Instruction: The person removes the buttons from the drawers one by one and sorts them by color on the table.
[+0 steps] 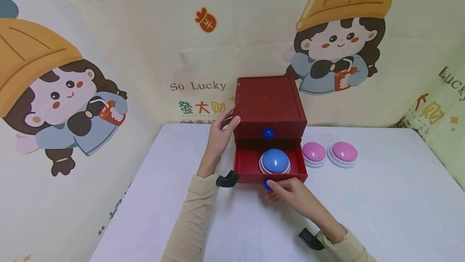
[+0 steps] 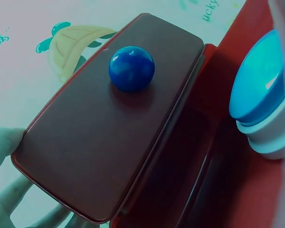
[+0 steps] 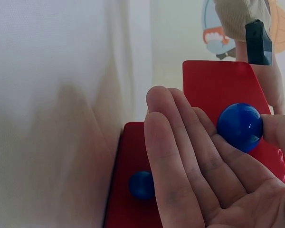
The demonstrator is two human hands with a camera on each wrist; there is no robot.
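Note:
A dark red two-drawer box [image 1: 270,100] stands on the table, its lower drawer [image 1: 250,165] pulled out. Inside that drawer sits a round blue button with a white base [image 1: 275,162]. My right hand [image 1: 292,194] pinches the lower drawer's blue knob [image 3: 240,127] between thumb and forefinger, the other fingers extended. Against the box's left side rests my left hand [image 1: 219,137], its thumb at the front corner in the left wrist view and its fingers partly hidden. The upper drawer is closed and has its own blue knob [image 2: 132,69].
Two pink buttons with white bases, a nearer-to-box one [image 1: 314,154] and a farther one [image 1: 343,154], stand right of the drawer. The white table [image 1: 385,197] meets a cartoon-printed cloth [image 1: 145,52] behind the box. Black straps' ends [image 1: 227,179] jut from the wrists.

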